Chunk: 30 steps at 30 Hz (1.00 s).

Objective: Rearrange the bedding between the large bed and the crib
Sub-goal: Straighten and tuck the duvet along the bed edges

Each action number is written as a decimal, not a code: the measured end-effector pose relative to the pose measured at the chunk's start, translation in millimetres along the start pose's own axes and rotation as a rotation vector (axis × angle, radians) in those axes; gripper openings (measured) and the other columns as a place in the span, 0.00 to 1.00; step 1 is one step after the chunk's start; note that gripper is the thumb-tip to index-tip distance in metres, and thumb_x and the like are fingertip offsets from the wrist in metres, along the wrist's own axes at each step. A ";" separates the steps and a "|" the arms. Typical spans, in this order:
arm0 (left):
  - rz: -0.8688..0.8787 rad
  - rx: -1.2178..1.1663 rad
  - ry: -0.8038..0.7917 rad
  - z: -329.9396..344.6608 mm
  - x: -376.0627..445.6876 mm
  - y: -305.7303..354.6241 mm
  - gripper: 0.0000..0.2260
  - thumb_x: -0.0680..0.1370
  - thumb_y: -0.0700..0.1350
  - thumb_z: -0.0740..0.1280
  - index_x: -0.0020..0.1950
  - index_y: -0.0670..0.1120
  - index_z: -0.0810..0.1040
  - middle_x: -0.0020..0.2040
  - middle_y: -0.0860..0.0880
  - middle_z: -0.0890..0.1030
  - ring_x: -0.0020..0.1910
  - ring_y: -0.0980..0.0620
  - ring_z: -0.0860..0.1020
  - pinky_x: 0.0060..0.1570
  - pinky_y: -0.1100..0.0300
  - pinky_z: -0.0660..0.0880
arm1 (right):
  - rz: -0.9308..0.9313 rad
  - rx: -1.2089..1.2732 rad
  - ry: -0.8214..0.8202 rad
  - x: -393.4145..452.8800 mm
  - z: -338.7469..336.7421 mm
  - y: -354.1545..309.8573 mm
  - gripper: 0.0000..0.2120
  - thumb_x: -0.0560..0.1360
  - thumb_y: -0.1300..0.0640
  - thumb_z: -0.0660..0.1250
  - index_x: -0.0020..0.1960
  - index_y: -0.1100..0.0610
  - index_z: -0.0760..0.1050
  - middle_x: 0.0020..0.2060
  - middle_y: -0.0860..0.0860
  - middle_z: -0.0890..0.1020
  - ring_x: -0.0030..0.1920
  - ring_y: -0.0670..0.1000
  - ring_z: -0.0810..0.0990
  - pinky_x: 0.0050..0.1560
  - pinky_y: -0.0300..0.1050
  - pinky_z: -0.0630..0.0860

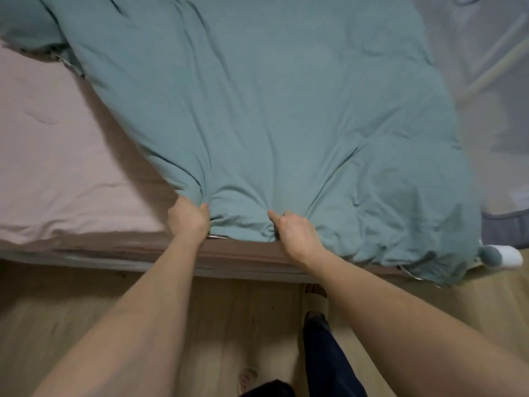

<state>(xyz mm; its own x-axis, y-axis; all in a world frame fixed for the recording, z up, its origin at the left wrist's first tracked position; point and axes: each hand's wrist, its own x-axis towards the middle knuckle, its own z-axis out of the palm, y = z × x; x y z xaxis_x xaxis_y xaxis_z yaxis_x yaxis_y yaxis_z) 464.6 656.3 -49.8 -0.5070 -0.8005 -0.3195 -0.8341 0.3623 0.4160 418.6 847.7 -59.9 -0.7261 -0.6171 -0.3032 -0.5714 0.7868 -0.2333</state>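
Teal duvet (pixel 257 110) spreads beyond both hands, left (pixel 189 217) and right (pixel 294 233) gripping its near edge.

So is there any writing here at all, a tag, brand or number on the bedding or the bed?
None can be read.
The green duvet, gripped by the left hand and right hand, shows plain fabric only.
The pink sheet is plain too.
A small pale strip at the duvet's edge near the left hand may be a tag; it is too small and blurred to tell.
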 end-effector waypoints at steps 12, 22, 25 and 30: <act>-0.113 0.315 -0.180 49.7 19.9 -2.9 0.36 0.73 0.45 0.71 0.74 0.37 0.54 0.71 0.38 0.61 0.70 0.38 0.62 0.67 0.48 0.64 | 0.067 0.084 -0.457 19.5 63.7 27.0 0.18 0.77 0.62 0.61 0.66 0.61 0.72 0.63 0.60 0.75 0.63 0.61 0.74 0.61 0.50 0.71; 0.982 0.611 -0.361 147.6 -82.5 145.5 0.25 0.76 0.48 0.65 0.71 0.45 0.63 0.72 0.41 0.61 0.73 0.42 0.57 0.69 0.50 0.61 | 0.730 0.357 0.205 -39.4 24.7 203.9 0.18 0.74 0.61 0.61 0.64 0.63 0.69 0.60 0.63 0.71 0.61 0.64 0.71 0.62 0.54 0.69; 1.160 0.637 -0.518 199.0 -131.1 195.2 0.31 0.74 0.54 0.68 0.73 0.47 0.61 0.73 0.43 0.61 0.74 0.43 0.58 0.70 0.50 0.60 | 0.917 0.449 0.322 -53.3 18.3 265.1 0.18 0.74 0.63 0.61 0.63 0.65 0.67 0.61 0.65 0.70 0.63 0.65 0.69 0.64 0.54 0.66; 1.207 0.720 -0.594 281.4 -180.8 229.2 0.47 0.72 0.60 0.69 0.78 0.49 0.41 0.79 0.44 0.44 0.77 0.42 0.44 0.74 0.42 0.48 | 1.170 0.496 0.402 -75.3 34.9 354.3 0.22 0.76 0.59 0.61 0.66 0.66 0.61 0.65 0.66 0.67 0.67 0.65 0.66 0.66 0.53 0.62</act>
<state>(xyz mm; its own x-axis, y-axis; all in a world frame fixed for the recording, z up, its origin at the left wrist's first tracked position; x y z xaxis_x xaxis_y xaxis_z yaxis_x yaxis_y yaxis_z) 304.0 1018.5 -136.3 -0.8052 0.3722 -0.4616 0.2925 0.9265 0.2368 284.2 1173.1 -152.0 -0.8012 0.5277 -0.2823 0.5983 0.7160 -0.3596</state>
